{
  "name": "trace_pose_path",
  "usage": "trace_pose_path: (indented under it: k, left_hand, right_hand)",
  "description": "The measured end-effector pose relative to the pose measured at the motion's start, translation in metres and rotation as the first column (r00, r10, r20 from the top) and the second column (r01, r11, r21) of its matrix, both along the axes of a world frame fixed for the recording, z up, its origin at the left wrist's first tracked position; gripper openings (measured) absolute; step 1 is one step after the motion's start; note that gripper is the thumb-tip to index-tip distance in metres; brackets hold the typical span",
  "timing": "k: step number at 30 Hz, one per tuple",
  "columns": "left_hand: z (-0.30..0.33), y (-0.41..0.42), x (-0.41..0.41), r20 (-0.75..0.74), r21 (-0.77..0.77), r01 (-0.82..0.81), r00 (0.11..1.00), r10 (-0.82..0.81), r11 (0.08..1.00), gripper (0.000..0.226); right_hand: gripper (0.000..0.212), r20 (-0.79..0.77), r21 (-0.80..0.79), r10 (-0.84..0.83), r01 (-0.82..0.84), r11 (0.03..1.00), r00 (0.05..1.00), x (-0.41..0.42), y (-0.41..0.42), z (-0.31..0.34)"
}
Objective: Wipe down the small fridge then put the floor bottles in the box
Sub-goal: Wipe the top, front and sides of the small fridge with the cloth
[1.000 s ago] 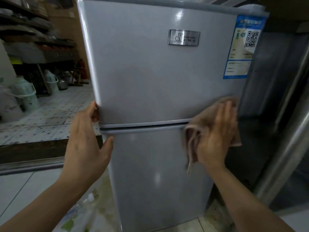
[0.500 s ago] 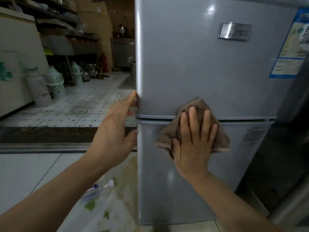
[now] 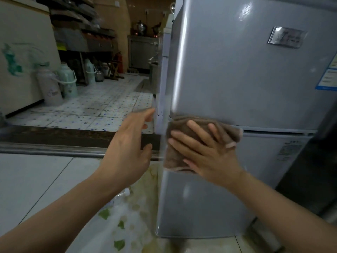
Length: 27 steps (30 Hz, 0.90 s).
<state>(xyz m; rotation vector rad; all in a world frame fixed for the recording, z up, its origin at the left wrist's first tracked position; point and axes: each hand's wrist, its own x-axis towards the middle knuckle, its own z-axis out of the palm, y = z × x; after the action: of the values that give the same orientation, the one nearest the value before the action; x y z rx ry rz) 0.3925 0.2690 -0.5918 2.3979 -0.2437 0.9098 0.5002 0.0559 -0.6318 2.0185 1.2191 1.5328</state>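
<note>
1. Right hand (image 3: 209, 154) lies flat with its fingers spread and straight, pressing a brown cloth (image 3: 182, 136) against the front of the small fridge (image 3: 237, 79).
2. That cloth is folded and bunched, and it sits at the left front corner of the fridge, across the seam between the upper and lower doors.
3. Left hand (image 3: 127, 148) is open and holds nothing; its fingers are relaxed and reach toward the fridge's left side at the height of the door seam. Whether the fingertips touch the side panel cannot be told, since that part is blurred.
4. Both forearms are bare and come in from the bottom of the view.
5. On the upper door there is a metal nameplate (image 3: 286, 39), and a blue-edged label (image 3: 328, 77) shows at the right edge.
6. A clear plastic bottle (image 3: 121, 195) lies on the floor just left of the fridge's base, partly hidden by the left forearm, beside a white plastic sheet with green leaf prints (image 3: 118, 225).
7. Farther back on the tiled floor (image 3: 102, 105), two thermos jugs (image 3: 58, 84) stand beside a white chest freezer (image 3: 21, 52).
8. A red fire extinguisher (image 3: 118, 59) stands near dark shelving in the background.
</note>
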Motion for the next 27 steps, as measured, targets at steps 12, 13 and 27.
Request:
trace_pose_path:
  k: [12,13,27]
  left_hand:
    - [-0.032,-0.043,0.019,-0.089,-0.133,-0.008,0.996,-0.004,0.991,0.064]
    - [-0.032,-0.043,0.018,-0.079,-0.127,0.0,0.997,-0.01,0.992,0.064]
    - [-0.029,-0.055,-0.009,-0.075,-0.106,-0.067,0.995,0.06,0.992,0.068]
  right_hand:
    - [0.063,-0.307,0.48,-0.028,0.18,0.859,0.951,-0.007,-0.025,-0.039]
    - [0.063,-0.292,0.45,-0.024,0.159,0.879,0.956,-0.011,-0.01,-0.039]
    - [0.06,-0.334,0.494,0.088,0.095,0.864,0.938,-0.016,-0.079,-0.02]
